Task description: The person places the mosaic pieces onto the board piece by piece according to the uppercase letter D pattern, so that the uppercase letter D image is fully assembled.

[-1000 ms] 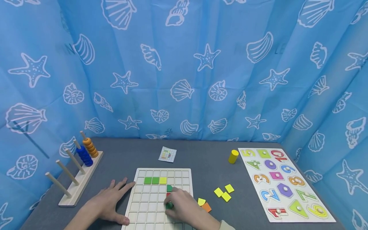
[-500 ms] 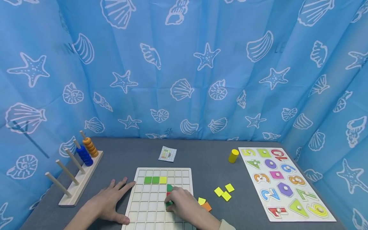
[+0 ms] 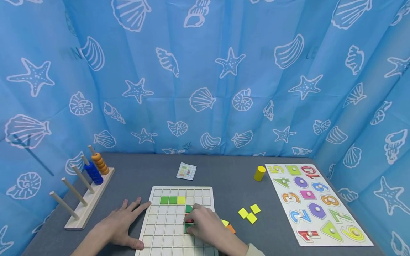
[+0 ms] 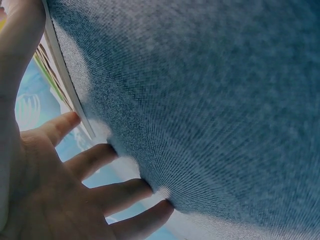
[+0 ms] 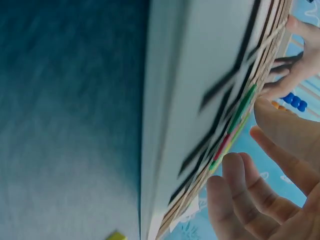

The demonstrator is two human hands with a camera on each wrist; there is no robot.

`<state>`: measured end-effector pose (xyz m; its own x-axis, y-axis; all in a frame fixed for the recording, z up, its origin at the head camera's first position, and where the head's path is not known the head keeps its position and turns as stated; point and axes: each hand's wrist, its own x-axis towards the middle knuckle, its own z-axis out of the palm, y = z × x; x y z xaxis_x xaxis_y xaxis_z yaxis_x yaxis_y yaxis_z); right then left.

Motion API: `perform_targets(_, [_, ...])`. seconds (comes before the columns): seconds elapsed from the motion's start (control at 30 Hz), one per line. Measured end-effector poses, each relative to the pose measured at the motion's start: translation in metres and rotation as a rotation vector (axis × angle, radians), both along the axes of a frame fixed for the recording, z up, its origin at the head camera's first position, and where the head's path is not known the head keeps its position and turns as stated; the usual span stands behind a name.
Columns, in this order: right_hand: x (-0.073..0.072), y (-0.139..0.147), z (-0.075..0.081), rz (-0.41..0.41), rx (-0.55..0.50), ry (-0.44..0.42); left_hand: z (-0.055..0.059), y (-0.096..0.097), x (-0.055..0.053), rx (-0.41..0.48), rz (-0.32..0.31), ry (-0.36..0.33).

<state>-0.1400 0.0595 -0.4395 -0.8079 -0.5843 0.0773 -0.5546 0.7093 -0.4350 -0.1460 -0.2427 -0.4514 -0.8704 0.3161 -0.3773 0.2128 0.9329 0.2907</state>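
Head view: my right fingers sit narrowly parted over the red tile and green tile beneath, left fingers spread wide; careless sideways drag could skew both tiles.

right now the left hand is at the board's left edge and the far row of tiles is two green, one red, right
Not quite: the head view shows a yellow tile beside the two green tiles, not a red one. The left hand is indeed at the left edge of the board.
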Motion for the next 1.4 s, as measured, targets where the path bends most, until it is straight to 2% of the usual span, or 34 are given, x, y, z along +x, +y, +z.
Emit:
perform_targets(0.2, [-0.003,0.019,0.007,-0.029,-0.035,-0.032,0.001,0.001,0.001,0.005,-0.003,0.0])
perform_targets(0.5, [-0.006,0.053,0.014,-0.078,0.005,-0.073,-0.001,-0.001,-0.001,0.009,-0.005,-0.012])
perform_targets(0.8, [-0.002,0.087,0.009,-0.136,0.029,-0.109,-0.001,-0.002,-0.001,0.019,-0.012,-0.017])
perform_targets(0.93, [-0.002,0.092,0.005,-0.159,0.048,-0.088,0.0,-0.002,-0.001,0.019,-0.012,-0.012])
perform_targets(1.03, [-0.002,0.092,0.001,-0.147,0.043,-0.068,0.0,-0.002,-0.001,0.016,-0.009,-0.012])
perform_targets(1.27, [-0.003,0.083,-0.002,-0.118,0.014,-0.134,0.0,-0.001,-0.001,0.007,-0.005,-0.016])
perform_targets(1.4, [-0.003,0.08,-0.002,-0.112,0.013,-0.122,0.0,0.0,-0.001,0.003,-0.001,-0.014])
